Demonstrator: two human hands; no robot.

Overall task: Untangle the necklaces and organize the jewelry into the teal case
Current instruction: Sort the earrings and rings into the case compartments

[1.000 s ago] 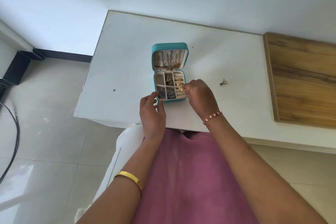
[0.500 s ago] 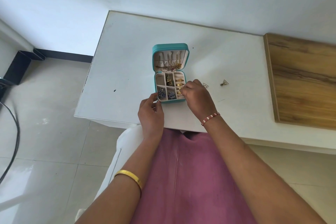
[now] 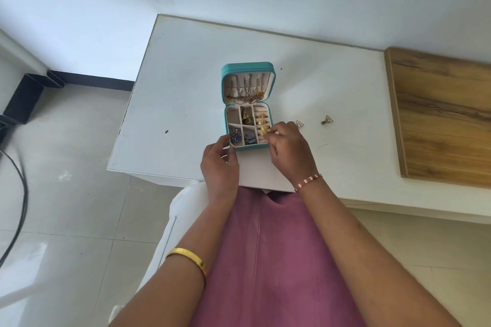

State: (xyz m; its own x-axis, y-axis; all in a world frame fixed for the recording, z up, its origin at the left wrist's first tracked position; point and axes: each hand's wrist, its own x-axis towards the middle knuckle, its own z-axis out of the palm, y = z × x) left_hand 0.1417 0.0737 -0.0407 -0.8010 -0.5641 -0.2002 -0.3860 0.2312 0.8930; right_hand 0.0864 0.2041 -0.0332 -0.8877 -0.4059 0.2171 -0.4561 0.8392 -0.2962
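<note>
The teal case lies open near the front edge of the white worktop, its lid tipped back and showing thin chains hanging in a row against the pale lining. The lower tray is split into compartments: gold rings sit stacked in the slotted column on the right, a dark greenish piece lies in the upper middle cell, and two blue-violet flower pieces fill the two front cells. The right hand reaches over the front right corner of the case, its grip narrow, thumb and forefinger pinched at the lowest gold ring; whether the ring is lifted or seated I cannot tell. The left hand has its curled fingers at the front left corner of the case, thumb tip touching the rim. Two small triangular earrings lie on the worktop to the right of the case, apart from each other. Farther right rests a wooden board. A gold bangle circles the left forearm and a red-and-white beaded bracelet the right wrist.
</note>
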